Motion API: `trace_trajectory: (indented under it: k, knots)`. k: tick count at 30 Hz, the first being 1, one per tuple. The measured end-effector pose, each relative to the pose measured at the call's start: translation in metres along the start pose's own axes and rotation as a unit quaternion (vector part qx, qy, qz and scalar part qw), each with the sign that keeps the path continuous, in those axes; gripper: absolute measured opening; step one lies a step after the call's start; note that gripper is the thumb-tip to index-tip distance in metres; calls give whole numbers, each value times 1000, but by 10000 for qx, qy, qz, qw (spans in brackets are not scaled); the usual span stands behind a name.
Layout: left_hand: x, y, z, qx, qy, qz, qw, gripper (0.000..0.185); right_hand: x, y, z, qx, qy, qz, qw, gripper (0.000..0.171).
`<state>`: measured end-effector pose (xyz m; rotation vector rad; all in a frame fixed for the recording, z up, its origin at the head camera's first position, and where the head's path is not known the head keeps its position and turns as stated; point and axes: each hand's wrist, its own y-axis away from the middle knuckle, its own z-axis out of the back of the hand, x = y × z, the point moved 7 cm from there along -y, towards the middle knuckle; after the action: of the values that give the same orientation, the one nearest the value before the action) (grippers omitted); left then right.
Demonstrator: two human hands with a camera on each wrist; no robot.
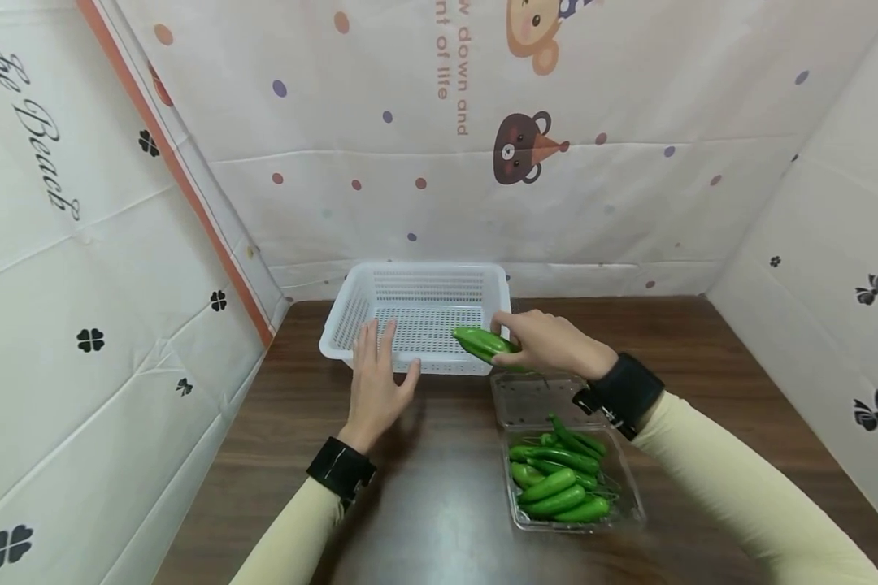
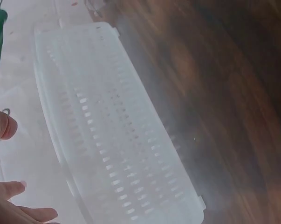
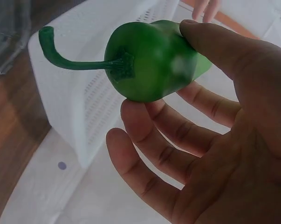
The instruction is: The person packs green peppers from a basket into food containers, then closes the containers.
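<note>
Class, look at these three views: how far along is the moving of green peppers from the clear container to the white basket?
Barely begun. Done: nothing; the white basket looks empty. In hand: the right hand pinches one green pepper over the basket's near right corner, while the left hand rests open against its front rim. Left: a heap of peppers in the clear container on the table.

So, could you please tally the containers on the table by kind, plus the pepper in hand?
White perforated basket: 1
Clear plastic clamshell tray: 1
Green pepper pinched in the right hand: 1
Total: 3
</note>
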<state>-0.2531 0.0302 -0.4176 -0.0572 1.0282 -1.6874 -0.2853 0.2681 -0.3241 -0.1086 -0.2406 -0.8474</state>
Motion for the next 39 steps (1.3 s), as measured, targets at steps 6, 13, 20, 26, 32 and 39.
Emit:
trace_trajectory:
  k: [6, 13, 20, 26, 32, 39]
  knots:
    - [-10, 9, -4, 143, 202, -224, 9994, 85, 1, 33, -9, -257, 92, 165, 9995, 35]
    - [-37, 24, -9, 331, 580, -685, 9954, 86, -3, 68, -20, -517, 66, 57, 9986, 34]
    - [-67, 43, -18, 708, 937, -1012, 9879, 88, -1, 101, -26, -987, 306, 258, 9943, 40]
    - [-89, 56, -23, 911, 1207, -1358, 9791, 88, -2, 126, -34, -1400, 490, 395, 9882, 45]
    - [-103, 65, -32, 1228, 1335, -1526, 9715, 88, -2, 149, -41, -1919, 456, 427, 9794, 45]
    - [-119, 74, -40, 1453, 1363, -1807, 9631, 89, -2, 168, -51, -2297, 670, 534, 9695, 49]
